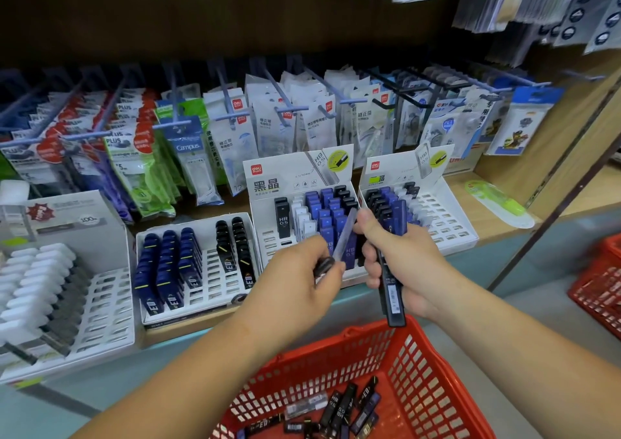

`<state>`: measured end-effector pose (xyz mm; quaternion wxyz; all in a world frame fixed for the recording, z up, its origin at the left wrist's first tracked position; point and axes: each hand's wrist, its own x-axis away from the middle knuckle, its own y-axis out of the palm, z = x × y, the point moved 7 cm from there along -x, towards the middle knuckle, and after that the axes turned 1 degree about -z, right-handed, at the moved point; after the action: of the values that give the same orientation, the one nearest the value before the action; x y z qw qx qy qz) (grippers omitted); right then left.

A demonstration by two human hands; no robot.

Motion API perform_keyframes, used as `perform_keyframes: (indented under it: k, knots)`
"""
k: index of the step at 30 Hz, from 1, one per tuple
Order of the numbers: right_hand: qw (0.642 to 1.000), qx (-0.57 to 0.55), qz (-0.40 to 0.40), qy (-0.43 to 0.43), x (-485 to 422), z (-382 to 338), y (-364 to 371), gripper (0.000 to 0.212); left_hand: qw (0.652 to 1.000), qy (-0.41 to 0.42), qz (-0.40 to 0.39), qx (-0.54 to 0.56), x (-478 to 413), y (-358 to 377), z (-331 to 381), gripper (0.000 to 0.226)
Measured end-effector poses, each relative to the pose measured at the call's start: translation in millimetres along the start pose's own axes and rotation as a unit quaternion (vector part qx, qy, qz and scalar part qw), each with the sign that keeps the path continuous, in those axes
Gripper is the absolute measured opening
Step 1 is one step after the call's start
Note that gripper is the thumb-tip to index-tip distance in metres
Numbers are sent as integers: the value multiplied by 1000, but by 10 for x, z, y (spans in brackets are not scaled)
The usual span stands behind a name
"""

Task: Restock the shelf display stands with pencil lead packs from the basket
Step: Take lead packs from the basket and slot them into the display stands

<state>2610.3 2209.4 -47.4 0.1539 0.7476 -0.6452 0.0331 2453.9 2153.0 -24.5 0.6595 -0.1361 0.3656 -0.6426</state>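
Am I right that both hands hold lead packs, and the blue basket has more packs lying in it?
Not quite: the basket is red, not blue, as the head view shows. The left hand and the right hand do each hold lead packs, and more packs lie in the basket.

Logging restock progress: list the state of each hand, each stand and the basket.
Left hand: pinches a pack.
Right hand: grips dark packs.
Basket: loose packs inside.
Middle stand: partly filled.
Right stand: partly filled, many slots empty.
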Motion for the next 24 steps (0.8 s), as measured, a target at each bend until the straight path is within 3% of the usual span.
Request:
perform_keyframes:
  k: [4,7,11,15,17,21,24]
  knots:
    - [999,-7,-42,11,20,4,54,24,993,76,-26,-88,15,50,107,33]
    - [999,-3,-44,7,10,0,31,14,992,79,-21,-95,29,43,82,33]
    - [999,6,-38,-6,-17,-2,12,16,997,-53,11,58,38,-85,-115,24]
    - [999,-10,-49,-5,-17,-21,66,15,964,-167,10,209,66,-107,-211,23]
    - [998,-8,-54,-8,-16,-24,97,13,952,-185,31,241,48,-179,-245,15]
    - [995,96,-14,-29,-33,18,26,29,962,-163,85,201,-21,-435,-296,14]
    - [991,127,6,-32,-47,51,-38,32,987,-109,87,80,-26,-588,-239,17]
